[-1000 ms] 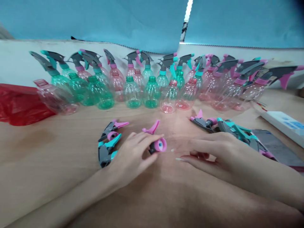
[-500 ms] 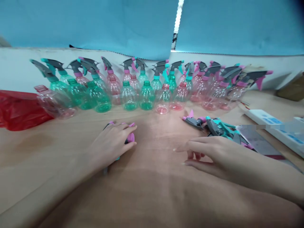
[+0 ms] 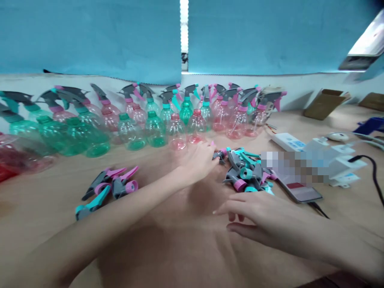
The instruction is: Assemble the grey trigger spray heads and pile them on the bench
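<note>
My left hand (image 3: 199,163) reaches across to the right-hand pile, its blurred fingers stretched over a grey-and-pink spray trigger head (image 3: 220,156). Part of that head is hidden behind the hand, and I cannot tell how firmly they touch. My right hand (image 3: 249,214) hovers just in front of the pile of trigger heads (image 3: 246,173), holding nothing, fingers apart and slightly bent. Grey heads with pink or turquoise parts make up this pile. Beyond my left forearm lies a smaller group of trigger heads (image 3: 109,186) on the table.
Rows of pink and green bottles (image 3: 157,134) line the back, several with trigger heads on and others with bare necks. At the right are a phone-like flat device (image 3: 303,192), a white power strip (image 3: 286,141), white plugs and cables (image 3: 375,172), and a cardboard box (image 3: 324,105).
My left hand has left the smaller group of trigger heads and moved right to the pile. The view has turned right. My right hand remains open beside the pile.
</note>
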`<state>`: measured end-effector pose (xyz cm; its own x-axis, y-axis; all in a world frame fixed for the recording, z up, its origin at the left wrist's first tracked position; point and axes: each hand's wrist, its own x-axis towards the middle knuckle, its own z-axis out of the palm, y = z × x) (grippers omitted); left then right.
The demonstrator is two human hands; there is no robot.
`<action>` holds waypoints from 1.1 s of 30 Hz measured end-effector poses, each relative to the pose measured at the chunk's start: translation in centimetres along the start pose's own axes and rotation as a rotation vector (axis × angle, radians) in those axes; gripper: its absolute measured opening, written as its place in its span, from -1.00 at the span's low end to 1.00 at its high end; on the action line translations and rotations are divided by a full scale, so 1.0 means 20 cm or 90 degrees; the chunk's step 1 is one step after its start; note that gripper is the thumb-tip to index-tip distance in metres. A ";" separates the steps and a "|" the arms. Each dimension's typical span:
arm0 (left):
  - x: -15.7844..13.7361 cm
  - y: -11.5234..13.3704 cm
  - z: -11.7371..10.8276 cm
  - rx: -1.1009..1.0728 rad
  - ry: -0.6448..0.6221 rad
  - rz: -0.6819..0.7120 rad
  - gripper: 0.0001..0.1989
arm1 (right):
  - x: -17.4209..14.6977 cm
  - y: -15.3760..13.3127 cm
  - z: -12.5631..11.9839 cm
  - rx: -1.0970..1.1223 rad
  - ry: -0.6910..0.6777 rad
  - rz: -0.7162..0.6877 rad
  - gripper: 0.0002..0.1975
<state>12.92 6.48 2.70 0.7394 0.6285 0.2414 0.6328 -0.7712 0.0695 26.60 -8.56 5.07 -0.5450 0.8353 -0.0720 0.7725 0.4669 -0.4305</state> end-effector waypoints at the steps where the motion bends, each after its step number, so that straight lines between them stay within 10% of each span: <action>1: 0.06 0.01 0.03 0.010 0.002 -0.007 -0.76 | -0.01 0.00 0.00 0.009 0.004 -0.005 -0.79; 13: 0.25 0.05 0.15 0.056 -0.040 -0.052 -0.70 | 0.00 0.15 -0.03 0.043 0.040 -0.044 -0.80; 33: -0.65 -0.06 -0.14 -0.286 0.082 -0.012 -0.68 | 0.33 0.00 -0.11 -0.007 0.184 -0.167 -0.90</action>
<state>1.99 -0.98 2.12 0.6760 0.6468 0.3531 0.4627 -0.7455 0.4798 23.76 -2.30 6.60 -0.6113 0.7340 0.2959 0.6237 0.6770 -0.3907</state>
